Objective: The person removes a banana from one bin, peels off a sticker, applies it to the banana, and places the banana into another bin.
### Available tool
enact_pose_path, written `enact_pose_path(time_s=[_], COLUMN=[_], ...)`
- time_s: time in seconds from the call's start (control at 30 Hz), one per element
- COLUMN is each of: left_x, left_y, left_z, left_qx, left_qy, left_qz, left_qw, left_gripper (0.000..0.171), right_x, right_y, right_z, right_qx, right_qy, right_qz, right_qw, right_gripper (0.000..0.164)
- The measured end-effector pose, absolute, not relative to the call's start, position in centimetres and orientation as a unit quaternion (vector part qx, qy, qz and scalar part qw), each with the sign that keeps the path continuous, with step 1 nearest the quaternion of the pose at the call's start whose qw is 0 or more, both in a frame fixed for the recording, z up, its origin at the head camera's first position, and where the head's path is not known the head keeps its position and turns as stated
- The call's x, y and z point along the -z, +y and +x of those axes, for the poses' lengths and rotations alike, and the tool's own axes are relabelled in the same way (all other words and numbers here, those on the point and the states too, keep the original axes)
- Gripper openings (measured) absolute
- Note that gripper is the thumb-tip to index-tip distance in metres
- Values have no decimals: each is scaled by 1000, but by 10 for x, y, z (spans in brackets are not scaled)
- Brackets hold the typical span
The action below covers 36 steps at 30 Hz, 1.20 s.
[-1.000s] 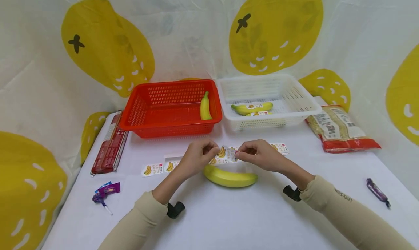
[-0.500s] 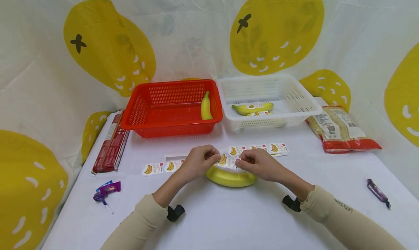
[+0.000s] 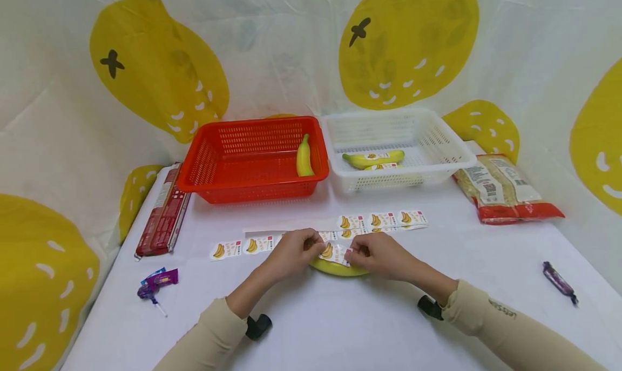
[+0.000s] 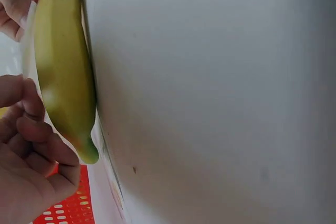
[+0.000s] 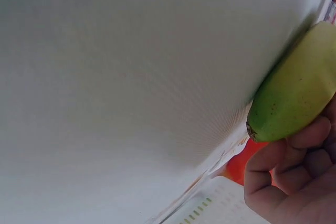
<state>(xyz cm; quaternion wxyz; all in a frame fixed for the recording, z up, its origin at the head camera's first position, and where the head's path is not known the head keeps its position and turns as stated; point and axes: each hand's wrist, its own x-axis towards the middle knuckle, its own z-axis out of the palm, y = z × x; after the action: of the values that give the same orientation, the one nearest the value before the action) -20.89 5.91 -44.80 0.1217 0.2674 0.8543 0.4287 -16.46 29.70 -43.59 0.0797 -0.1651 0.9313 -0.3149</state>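
A printed banana sticker [image 3: 334, 253] is stretched between my two hands, just over a yellow banana [image 3: 340, 269] lying on the white table. My left hand [image 3: 293, 254] pinches the sticker's left end between thumb and finger. At the other end, my right hand [image 3: 383, 256] pinches it likewise. Whether the sticker touches the banana, I cannot tell. In the left wrist view the banana [image 4: 65, 66] shows its side and stem, with curled left fingers [image 4: 39, 145] beside it. The right wrist view has the banana's greenish tip [image 5: 283, 108] close by the right hand [image 5: 296, 182].
Strips of banana stickers [image 3: 351, 222] lie behind the hands. A red basket [image 3: 252, 190] with one banana and a white basket [image 3: 403, 175] with stickered bananas stand at the back. Red packets [image 3: 160, 220], sweets [image 3: 157, 284], a grain bag [image 3: 502, 190] and a wrapped candy [image 3: 559, 282] flank them.
Both hands have come down and nearer to me with the sticker, which now lies flatter over the banana and covers more of it. More of the sticker strips behind shows.
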Motion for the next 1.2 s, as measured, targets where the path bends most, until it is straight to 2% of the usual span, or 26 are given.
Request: enact_pose_path(time_s=[0.33,0.7,0.93,1.1,1.2], left_x=[453,452,447,445,443], left_y=[63,60,54,50,48], left_z=[-207,-205,-205,-207,-207], left_qx=[-388,-396,-382,-339,-306], left_qy=[881,883,882,888,896], left_qz=[260,231,257,283,295], left_qw=[81,102,103,125,132], left_gripper=[10,7,19,25,31], right_x=[436,435,435,436,437], right_y=[293,293,293,293,293], right_z=[-162,-159,-158,-157,-157], right_qx=[293,287,292,286,273], right_qy=[940,944,945,941,940], right_qz=[-168,-155,-147,-180,-204], right_qw=[54,57,29,17,19], right_gripper=[23,24,25,17,18])
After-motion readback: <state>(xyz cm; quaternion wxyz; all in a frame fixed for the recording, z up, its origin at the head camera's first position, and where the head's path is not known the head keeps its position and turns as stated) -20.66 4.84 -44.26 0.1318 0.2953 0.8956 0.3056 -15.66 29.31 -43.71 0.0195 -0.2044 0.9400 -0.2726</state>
